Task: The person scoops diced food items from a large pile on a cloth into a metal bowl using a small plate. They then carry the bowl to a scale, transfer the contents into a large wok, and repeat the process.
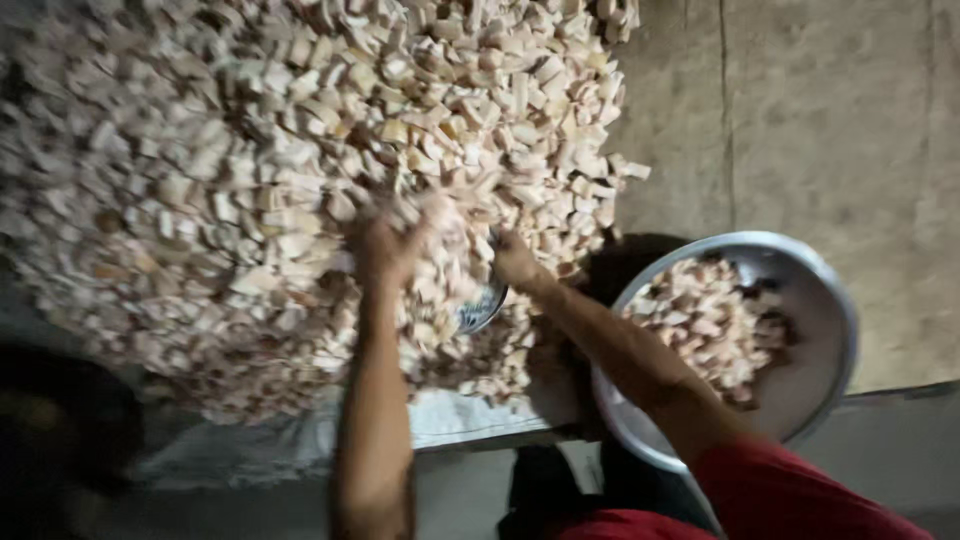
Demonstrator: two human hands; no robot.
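My left hand cups loose pieces from the heap at 10 o'clock, right hand grips a small plate as scoop; best load it low, bowl waits at 4 o'clock.

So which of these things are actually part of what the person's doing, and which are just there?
In use:
- left hand, pressed into the heap
- right hand, holding a small metal plate
- heap of pale cut pieces
- metal basin, partly filled with pieces

Just there:
- concrete floor
- pale sheet under the heap
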